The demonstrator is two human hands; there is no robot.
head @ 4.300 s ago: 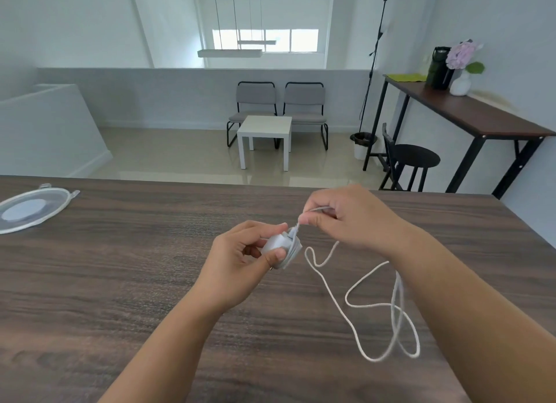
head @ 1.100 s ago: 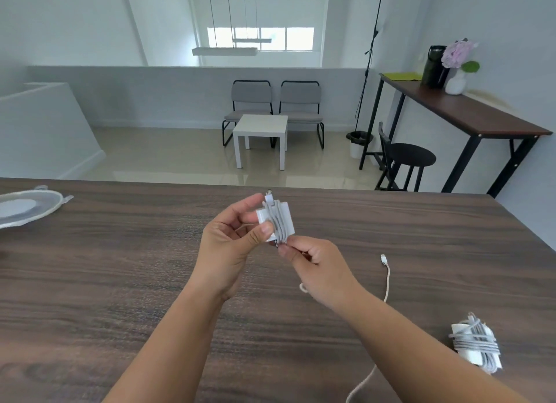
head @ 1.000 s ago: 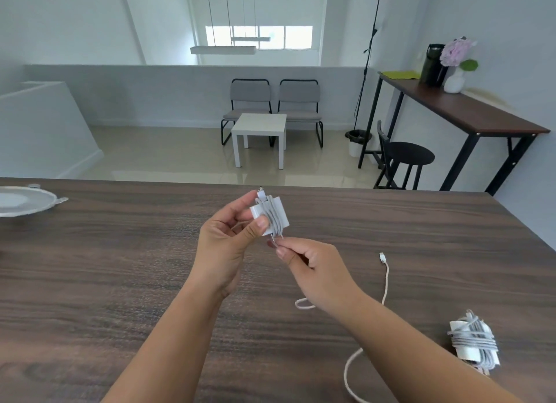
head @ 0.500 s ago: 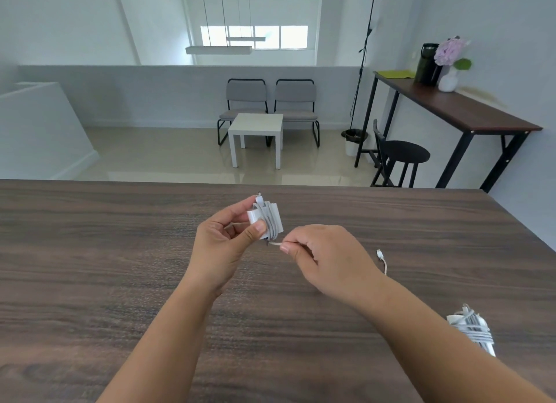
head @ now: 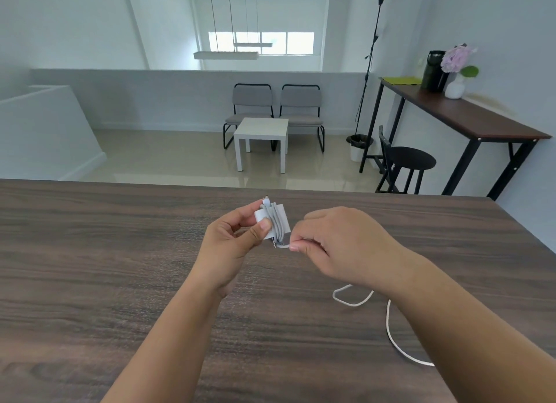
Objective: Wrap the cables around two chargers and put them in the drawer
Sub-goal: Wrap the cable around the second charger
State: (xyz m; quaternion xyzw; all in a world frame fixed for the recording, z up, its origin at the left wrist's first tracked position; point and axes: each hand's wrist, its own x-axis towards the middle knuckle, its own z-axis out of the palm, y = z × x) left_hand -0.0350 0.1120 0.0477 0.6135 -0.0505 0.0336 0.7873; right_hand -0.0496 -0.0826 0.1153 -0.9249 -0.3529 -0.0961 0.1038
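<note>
My left hand (head: 231, 243) holds a small white charger (head: 275, 222) upright above the dark wooden table (head: 90, 252), thumb pressed on its front. Several turns of white cable lie wound around the charger. My right hand (head: 340, 243) pinches the cable just below the charger's lower edge. The loose cable (head: 388, 318) trails from under my right wrist and curls on the table toward the right. The second charger and the drawer are out of view.
Beyond the table's far edge lies a tiled floor with a white side table (head: 261, 135), two grey chairs (head: 275, 107), a black stool (head: 412, 162) and a tall desk (head: 469, 120) at the right wall.
My right hand has swung from below the charger up to its right side, carrying the cable another turn. The view shifted left, so the wrapped second charger at lower right dropped out of sight.
</note>
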